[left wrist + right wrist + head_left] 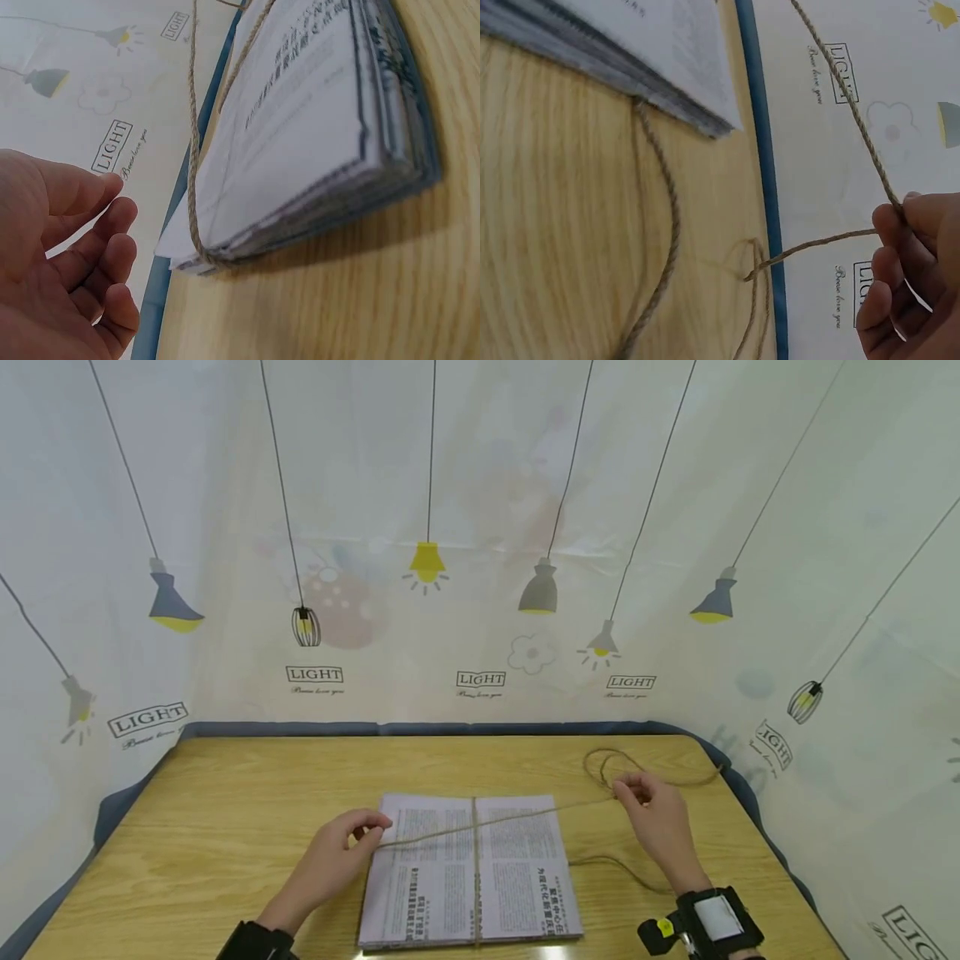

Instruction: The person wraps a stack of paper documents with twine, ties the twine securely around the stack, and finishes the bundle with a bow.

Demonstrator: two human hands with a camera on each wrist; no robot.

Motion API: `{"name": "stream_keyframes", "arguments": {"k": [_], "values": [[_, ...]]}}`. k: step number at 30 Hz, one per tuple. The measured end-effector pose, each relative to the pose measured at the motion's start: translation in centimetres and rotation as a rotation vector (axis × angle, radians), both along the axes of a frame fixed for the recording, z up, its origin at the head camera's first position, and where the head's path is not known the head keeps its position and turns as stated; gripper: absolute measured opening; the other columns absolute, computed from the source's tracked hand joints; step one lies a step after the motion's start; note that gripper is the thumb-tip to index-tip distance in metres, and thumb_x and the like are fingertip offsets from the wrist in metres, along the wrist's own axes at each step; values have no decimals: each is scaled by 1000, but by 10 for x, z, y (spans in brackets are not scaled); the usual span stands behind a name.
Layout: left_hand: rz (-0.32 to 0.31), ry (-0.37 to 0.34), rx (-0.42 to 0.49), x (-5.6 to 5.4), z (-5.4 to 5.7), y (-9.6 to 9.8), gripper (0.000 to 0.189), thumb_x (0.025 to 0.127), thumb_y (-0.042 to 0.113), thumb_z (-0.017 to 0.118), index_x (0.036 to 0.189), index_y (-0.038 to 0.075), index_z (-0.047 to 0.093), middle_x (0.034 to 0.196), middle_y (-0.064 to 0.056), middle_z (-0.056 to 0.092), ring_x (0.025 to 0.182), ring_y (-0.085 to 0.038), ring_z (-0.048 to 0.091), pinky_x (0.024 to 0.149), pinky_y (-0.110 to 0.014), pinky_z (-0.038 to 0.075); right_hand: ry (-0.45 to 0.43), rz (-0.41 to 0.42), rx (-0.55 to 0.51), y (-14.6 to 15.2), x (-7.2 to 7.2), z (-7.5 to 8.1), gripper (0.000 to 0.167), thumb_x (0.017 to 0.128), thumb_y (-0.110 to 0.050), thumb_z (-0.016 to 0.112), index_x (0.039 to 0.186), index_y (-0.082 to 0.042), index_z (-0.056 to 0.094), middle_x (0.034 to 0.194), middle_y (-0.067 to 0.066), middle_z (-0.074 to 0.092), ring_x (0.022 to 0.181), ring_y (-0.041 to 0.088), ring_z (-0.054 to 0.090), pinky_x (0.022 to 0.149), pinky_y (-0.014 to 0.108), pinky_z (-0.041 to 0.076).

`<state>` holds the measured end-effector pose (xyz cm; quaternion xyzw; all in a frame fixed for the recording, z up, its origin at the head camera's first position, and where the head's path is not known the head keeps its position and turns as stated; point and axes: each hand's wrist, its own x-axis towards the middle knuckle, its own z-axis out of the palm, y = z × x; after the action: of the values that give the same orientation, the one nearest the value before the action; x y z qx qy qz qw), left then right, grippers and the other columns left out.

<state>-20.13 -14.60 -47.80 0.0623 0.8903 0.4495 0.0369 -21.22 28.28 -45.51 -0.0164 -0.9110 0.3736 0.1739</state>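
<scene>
A flat stack of newspapers [435,889] lies on the table, with one band of twine [476,860] running front to back over its middle. My right hand [660,822] pinches a strand of the same twine [867,135] between thumb and fingertips. That strand stretches slantwise across the top and bends round the left edge of the stack. Beside that edge is my left hand [337,852], its fingers loosely bent. In the left wrist view this hand [75,255] holds nothing and stays apart from the twine.
Loose loops of twine [600,752] lie at the table's back right. Another twine length [673,225] comes from under the stack's right side. The wooden table [262,768] has a blue border behind it and a lamp-printed cloth [480,635] beyond.
</scene>
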Motion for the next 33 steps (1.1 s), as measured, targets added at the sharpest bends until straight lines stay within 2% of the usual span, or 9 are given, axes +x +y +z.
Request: {"name": "stream_keyframes", "arguments": {"k": [3,7,10,13,18,23,26,30,33], "values": [[19,-20,-7,3,-2,-6,17,98,17,58,111,17,69,105,1,63,91,-14,50,68,-24,40,-48,-23,57,6,5,-11,18,96,-26,63,99,-9,70,85,5,69,71,9,57,64,24,45],[21,-25,-13,6,-5,-12,16,98,19,59,110,18,69,100,2,62,89,-14,49,67,-24,40,-194,-63,94,14,12,-23,24,98,-27,60,97,-6,70,84,6,72,68,10,58,63,26,43],[16,-19,-12,8,-7,-14,15,98,18,59,110,18,69,98,2,62,86,-13,48,66,-24,39,-285,-88,96,20,15,-29,29,98,-28,58,99,-2,71,82,6,73,68,12,61,64,32,47],[17,-17,-10,9,-8,-15,15,98,17,59,109,18,69,97,2,61,84,-13,48,64,-24,39,-346,-97,96,27,15,-35,32,98,-27,56,99,0,72,80,5,73,68,14,62,65,34,48],[29,-26,-4,11,-10,-12,15,97,15,60,108,17,70,96,2,61,82,-12,47,63,-23,38,-426,-111,106,34,11,-45,34,97,-29,54,93,-2,74,79,4,72,68,15,60,59,30,43],[43,-19,-3,10,-13,-9,14,96,13,61,106,17,70,96,2,62,79,-11,48,63,-22,39,-438,-123,139,34,6,-55,33,94,-29,56,94,0,74,76,4,71,71,16,63,62,33,48],[40,-12,1,10,-14,-8,13,96,13,61,105,17,70,96,2,63,77,-10,48,62,-22,39,-447,-138,162,31,6,-57,33,94,-29,56,93,0,73,72,3,67,67,17,60,58,33,45],[38,-18,8,11,-13,-9,14,96,12,61,105,16,70,97,1,64,76,-10,48,62,-22,39,-462,-162,188,26,5,-57,34,94,-30,54,71,-7,62,59,0,51,55,16,48,50,28,33],[42,-33,9,12,-13,-9,14,96,12,61,105,16,70,98,2,64,76,-10,47,61,-23,38,-449,-171,222,24,3,-60,35,94,-29,53,63,-13,49,56,-1,44,53,16,42,49,28,28]]}}
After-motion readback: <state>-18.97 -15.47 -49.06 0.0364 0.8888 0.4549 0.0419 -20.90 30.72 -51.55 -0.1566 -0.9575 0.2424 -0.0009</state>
